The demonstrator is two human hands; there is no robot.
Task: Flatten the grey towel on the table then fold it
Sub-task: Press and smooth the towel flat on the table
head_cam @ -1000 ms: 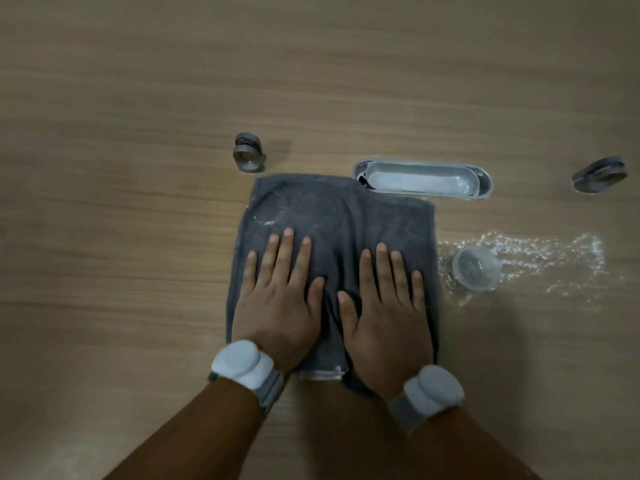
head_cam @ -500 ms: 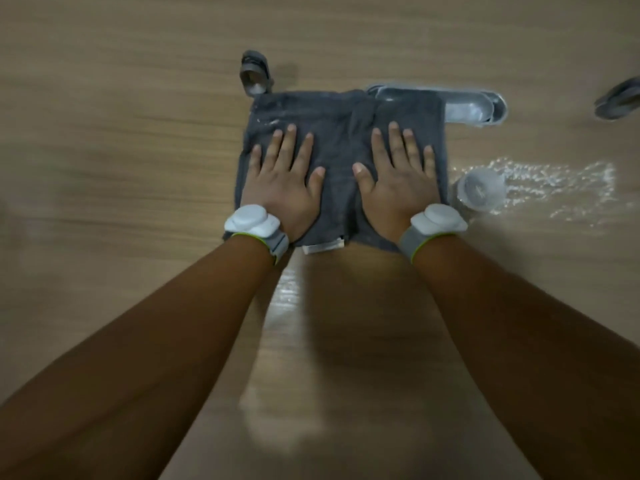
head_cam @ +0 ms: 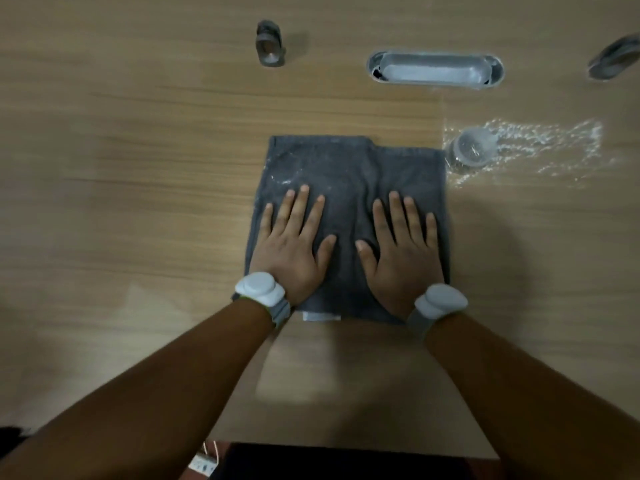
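Head view: my left hand (head_cam: pixel 291 252) and right hand (head_cam: pixel 403 259), spread flat, dragged the grey towel (head_cam: pixel 346 168) off the tray (head_cam: pixel 497 69) beyond them; flattening seems nearly done

dark grey matt terry-cloth towel (head_cam: pixel 349 188) | light wood-grain laminate table (head_cam: pixel 138 168), smooth | clear glossy plastic cup (head_cam: pixel 474 150) | grey oval plastic tray (head_cam: pixel 434 68), satin

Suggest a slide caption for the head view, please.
Left hand and right hand press flat on the grey towel on the table, near a clear cup in spilled water.
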